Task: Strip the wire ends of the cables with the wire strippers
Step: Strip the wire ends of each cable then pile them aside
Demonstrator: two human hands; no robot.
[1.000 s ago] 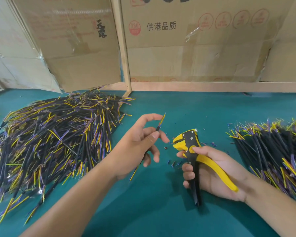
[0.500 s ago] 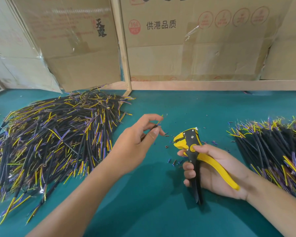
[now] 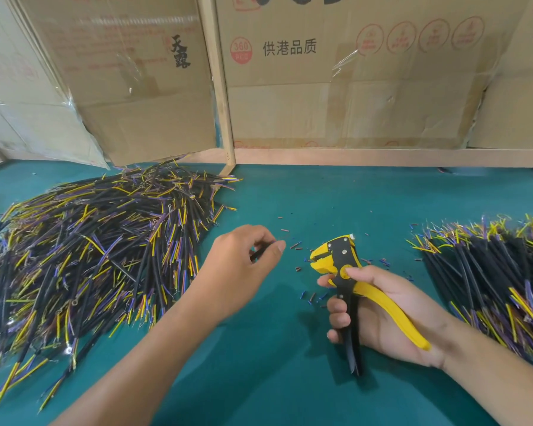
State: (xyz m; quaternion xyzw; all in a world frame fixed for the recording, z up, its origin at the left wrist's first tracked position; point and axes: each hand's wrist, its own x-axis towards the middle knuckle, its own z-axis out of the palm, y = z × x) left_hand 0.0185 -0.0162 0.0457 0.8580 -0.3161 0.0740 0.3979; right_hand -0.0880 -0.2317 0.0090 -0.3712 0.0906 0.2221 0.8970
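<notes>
My left hand hovers over the green table, its fingers curled round a short black cable; only a small dark part of the cable shows between thumb and fingers. My right hand grips the yellow and black wire strippers by the handles, jaws pointing up and left toward the left hand. A gap of bare table lies between the cable's tip and the jaws. A big heap of black cables with yellow and purple wire ends lies to the left.
A second pile of cables lies at the right edge. Small bits of stripped insulation litter the green table around the strippers. Cardboard boxes and a wooden frame wall off the back.
My left hand has turned and lowered, so the cable that stood up between its fingers is now tucked in and mostly hidden. The right hand and strippers have stayed put.
</notes>
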